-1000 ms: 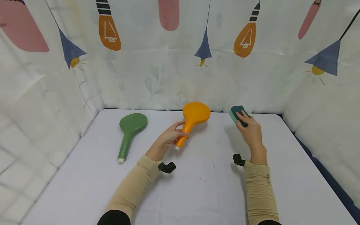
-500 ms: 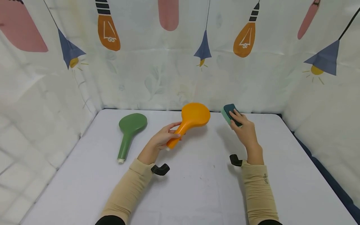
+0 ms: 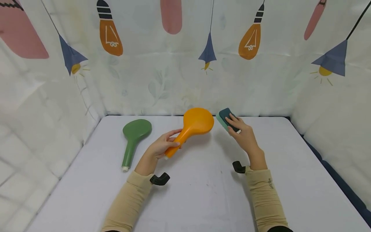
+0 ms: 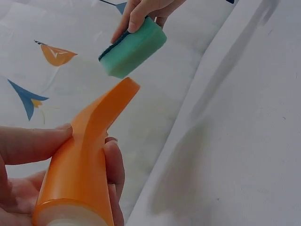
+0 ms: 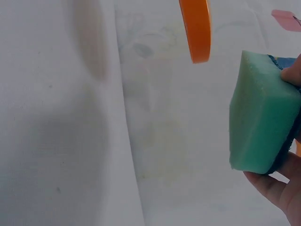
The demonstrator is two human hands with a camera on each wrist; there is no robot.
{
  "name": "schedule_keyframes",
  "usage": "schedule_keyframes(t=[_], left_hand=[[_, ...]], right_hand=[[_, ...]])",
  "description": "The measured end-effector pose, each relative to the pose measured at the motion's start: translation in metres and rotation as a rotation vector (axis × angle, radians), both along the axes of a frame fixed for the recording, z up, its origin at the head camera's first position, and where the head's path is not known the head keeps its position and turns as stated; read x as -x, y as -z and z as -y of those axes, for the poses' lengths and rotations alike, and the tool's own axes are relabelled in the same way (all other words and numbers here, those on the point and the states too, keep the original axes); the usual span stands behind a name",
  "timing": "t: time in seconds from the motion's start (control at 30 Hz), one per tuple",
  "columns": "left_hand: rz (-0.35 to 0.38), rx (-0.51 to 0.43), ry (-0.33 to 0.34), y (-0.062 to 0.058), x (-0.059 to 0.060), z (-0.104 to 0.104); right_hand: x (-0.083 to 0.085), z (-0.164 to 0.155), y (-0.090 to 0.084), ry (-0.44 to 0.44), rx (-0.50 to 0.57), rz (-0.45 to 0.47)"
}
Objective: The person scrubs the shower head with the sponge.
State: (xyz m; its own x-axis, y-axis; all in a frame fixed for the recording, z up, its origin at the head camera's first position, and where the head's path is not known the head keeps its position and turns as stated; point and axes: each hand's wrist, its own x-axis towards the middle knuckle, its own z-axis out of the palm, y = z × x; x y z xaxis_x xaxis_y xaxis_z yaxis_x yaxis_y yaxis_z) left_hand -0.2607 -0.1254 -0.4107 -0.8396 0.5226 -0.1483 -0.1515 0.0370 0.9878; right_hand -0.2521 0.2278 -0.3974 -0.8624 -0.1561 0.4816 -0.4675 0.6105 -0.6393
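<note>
Sponge (image 3: 227, 118) just beside orange paddle (image 3: 193, 125)

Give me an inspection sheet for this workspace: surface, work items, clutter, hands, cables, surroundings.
Surface: white table, a few faint specks.
Work items: orange shower head held off the table by its handle; green sponge with a dark scouring side, close to the orange head, a gap between them.
Clutter: green shower head lying flat at the left.
Hands: left hand grips the orange handle; right hand pinches the sponge.
Cables: nothing seen.
Surroundings: white curtain printed with lamps on three sides.
</note>
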Motion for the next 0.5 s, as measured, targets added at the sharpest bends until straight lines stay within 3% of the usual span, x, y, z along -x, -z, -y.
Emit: schedule_keyframes(t=[0.17,0.5], left_hand=[[-0.031,-0.036,0.016,0.001,-0.002,0.006],[-0.073,-0.064,0.062,-0.008,-0.008,0.008]], right_hand=[[0.000,0.008,0.001,-0.030,-0.008,-0.030],[0.000,0.026,0.003,-0.051,-0.033,-0.114]])
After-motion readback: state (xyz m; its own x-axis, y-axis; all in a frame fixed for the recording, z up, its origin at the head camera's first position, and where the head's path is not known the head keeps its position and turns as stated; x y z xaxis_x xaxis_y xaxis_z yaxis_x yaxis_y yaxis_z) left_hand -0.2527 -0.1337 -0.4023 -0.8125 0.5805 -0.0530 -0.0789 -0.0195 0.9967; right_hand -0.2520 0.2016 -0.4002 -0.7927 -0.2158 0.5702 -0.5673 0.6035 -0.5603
